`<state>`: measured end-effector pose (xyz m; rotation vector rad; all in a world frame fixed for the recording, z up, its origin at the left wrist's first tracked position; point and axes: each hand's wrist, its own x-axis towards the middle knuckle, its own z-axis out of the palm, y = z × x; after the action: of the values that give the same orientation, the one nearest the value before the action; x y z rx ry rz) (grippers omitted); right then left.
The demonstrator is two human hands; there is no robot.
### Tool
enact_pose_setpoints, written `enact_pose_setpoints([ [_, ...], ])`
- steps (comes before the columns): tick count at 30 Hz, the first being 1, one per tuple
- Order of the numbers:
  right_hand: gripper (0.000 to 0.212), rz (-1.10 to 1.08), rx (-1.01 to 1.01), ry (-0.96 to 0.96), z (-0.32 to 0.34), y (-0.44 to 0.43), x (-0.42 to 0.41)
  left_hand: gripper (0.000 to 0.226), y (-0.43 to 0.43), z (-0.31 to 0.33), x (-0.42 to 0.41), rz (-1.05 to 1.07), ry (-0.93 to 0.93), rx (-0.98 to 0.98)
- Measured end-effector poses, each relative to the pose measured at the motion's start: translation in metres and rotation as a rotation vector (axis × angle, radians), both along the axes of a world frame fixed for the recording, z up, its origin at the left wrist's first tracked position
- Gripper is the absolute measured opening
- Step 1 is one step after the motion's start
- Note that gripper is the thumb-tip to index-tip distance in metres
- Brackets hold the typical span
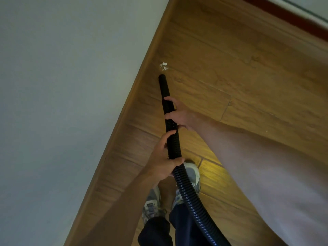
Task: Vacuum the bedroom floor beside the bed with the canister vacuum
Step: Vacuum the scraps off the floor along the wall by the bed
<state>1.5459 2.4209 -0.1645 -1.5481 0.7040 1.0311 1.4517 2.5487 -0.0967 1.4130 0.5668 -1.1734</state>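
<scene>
Both hands grasp the black hose [171, 125]: right hand [179, 114] ahead, left hand [163, 160] behind. Its open end sits just short of white scraps [163, 66] at 12 o'clock on the floor [230, 77], beside the bed [71, 86].

The hose [173, 139] is black with little rings all along it. The floor [230, 77] is brown wood with darker lines and swirls, and one spot shines yellow. The small scraps [163, 66] are white. The big sheet [62, 86] is pale grey-blue. The shoes [192, 174] are grey and white. The trousers [156, 231] are dark blue.
</scene>
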Motion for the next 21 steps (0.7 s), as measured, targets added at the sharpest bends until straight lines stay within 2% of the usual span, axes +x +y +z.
enact_pose_setpoints([
  [21, 0.074, 0.006, -0.018, -0.043, -0.013, -0.027, 0.037, 0.082, -0.023, -0.020, 0.032, -0.029, -0.052, -0.013],
])
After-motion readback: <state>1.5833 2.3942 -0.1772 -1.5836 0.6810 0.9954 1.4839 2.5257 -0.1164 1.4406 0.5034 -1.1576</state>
